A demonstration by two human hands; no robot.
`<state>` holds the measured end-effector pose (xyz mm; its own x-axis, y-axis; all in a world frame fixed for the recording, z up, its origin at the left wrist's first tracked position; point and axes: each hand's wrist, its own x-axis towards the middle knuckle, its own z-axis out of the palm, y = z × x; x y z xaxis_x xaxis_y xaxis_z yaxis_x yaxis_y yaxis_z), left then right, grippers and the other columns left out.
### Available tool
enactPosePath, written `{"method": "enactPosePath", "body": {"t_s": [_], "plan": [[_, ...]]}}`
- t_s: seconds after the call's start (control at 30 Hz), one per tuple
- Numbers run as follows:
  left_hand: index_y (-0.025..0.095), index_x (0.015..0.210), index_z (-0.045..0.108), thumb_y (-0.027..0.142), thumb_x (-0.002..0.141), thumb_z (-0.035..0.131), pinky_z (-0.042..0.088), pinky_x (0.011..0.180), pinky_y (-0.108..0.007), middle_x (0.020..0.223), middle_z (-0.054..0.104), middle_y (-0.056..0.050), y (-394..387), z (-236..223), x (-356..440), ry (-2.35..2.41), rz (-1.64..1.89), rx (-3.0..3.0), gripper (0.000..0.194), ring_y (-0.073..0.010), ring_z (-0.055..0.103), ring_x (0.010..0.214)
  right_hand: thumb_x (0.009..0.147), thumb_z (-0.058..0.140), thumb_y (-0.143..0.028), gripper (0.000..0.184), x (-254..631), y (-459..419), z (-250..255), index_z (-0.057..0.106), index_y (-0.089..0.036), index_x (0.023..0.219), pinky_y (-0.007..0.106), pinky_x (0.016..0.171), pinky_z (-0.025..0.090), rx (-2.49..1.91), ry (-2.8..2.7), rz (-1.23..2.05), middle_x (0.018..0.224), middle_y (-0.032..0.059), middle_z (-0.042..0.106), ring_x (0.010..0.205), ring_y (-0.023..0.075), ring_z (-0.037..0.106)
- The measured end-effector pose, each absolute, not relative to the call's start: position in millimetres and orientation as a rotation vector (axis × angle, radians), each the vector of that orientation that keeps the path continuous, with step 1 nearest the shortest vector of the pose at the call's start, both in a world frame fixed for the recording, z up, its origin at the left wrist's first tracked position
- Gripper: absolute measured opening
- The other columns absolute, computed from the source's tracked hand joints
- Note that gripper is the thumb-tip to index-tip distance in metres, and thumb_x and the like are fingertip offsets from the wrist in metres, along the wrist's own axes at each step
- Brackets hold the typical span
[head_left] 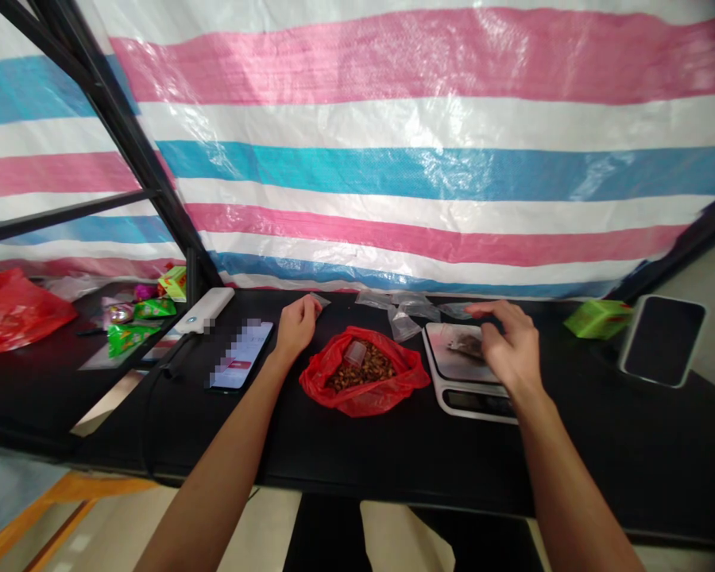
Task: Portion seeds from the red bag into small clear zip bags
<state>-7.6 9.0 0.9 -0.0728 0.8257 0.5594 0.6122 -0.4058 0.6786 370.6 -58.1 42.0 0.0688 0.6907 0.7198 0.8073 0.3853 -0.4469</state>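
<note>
Left hand (298,324) behind and left of the red bag (366,403) of brown pieces, fingers curled narrow at a clear plastic scrap (320,299), firmness of hold cannot be told; right hand (511,342) over the right side of the white scale (456,361), fingers part-spread, thumb beside the small dark packet (468,344) on its plate, contact unclear; bag rests on the black table (357,461), between phone (242,355) and scale.

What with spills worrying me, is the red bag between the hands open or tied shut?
Open. The red bag has its mouth spread wide, showing small brown pieces inside.
</note>
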Motion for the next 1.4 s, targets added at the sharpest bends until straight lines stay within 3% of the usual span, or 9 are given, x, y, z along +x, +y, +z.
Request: {"method": "enactPosePath", "body": {"t_s": [0.33, 0.8, 1.03, 1.13, 1.27, 1.4], "plan": [[0.019, 0.074, 0.066, 0.036, 0.104, 0.034, 0.04, 0.061, -0.026, 0.064, 0.062, 0.0, 9.2, -0.9, -6.9, 1.567, 1.475, 1.982, 0.048, -0.0145, 0.057, 0.06, 0.078, 0.046, -0.015, 0.036, 378.4, -54.9, 40.8, 0.074, -0.023, 0.099, 0.04, 0.089, 0.048, -1.371, -1.666, -0.106, 0.089, 0.0036, 0.074, 0.09, 0.0257, 0.067], [0.019, 0.073, 0.065, 0.034, 0.102, 0.036, 0.039, 0.059, -0.025, 0.063, 0.061, 0.0, 8.2, 0.2, -6.5, 1.584, 1.466, 1.977, 0.044, -0.0147, 0.057, 0.061, 0.08, 0.049, -0.018, 0.039, 380.8, -51.2, 36.9, 0.074, -0.026, 0.109, 0.045, 0.097, 0.043, -1.479, -1.964, -0.01, 0.105, 0.0027, 0.076, 0.103, 0.0276, 0.066], [0.019, 0.073, 0.066, 0.036, 0.103, 0.035, 0.039, 0.058, -0.025, 0.063, 0.061, 0.0, 7.2, 1.8, -5.6, 1.596, 1.464, 1.972, 0.046, -0.0139, 0.056, 0.059, 0.075, 0.057, -0.016, 0.055, 379.4, -51.9, 29.5, 0.066, -0.027, 0.128, 0.048, 0.102, 0.039, -1.574, -2.001, 0.001, 0.122, 0.006, 0.071, 0.115, 0.0306, 0.061], [0.019, 0.072, 0.065, 0.036, 0.103, 0.035, 0.038, 0.057, -0.025, 0.06, 0.058, 0.001, 7.0, 1.8, -5.1, 1.596, 1.464, 1.968, 0.046, -0.0139, 0.055, 0.057, 0.072, 0.059, -0.015, 0.065, 380.0, -51.4, 24.8, 0.062, -0.026, 0.136, 0.049, 0.102, 0.038, -1.601, -2.021, 0.019, 0.119, 0.0074, 0.071, 0.111, 0.0299, 0.062], [0.019, 0.072, 0.065, 0.037, 0.104, 0.034, 0.039, 0.058, -0.026, 0.061, 0.058, 0.0, 6.4, 2.9, -3.1, 1.583, 1.457, 1.978, 0.047, -0.0147, 0.055, 0.058, 0.072, 0.062, -0.014, 0.06, 380.1, -51.0, 22.9, 0.066, -0.025, 0.131, 0.05, 0.1, 0.04, -1.584, -2.012, 0.039, 0.103, 0.0071, 0.073, 0.099, 0.0282, 0.065], [0.02, 0.075, 0.065, 0.037, 0.105, 0.033, 0.04, 0.06, -0.027, 0.061, 0.056, 0.001, 2.4, 6.2, 4.5, 1.516, 1.446, 2.012, 0.047, -0.015, 0.054, 0.059, 0.083, 0.065, -0.024, 0.067, 360.6, -52.8, 28.2, 0.048, -0.023, 0.148, 0.039, 0.086, 0.05, -1.354, -1.796, 0.275, 0.096, 0.0037, 0.068, 0.084, 0.0215, 0.065]]}}
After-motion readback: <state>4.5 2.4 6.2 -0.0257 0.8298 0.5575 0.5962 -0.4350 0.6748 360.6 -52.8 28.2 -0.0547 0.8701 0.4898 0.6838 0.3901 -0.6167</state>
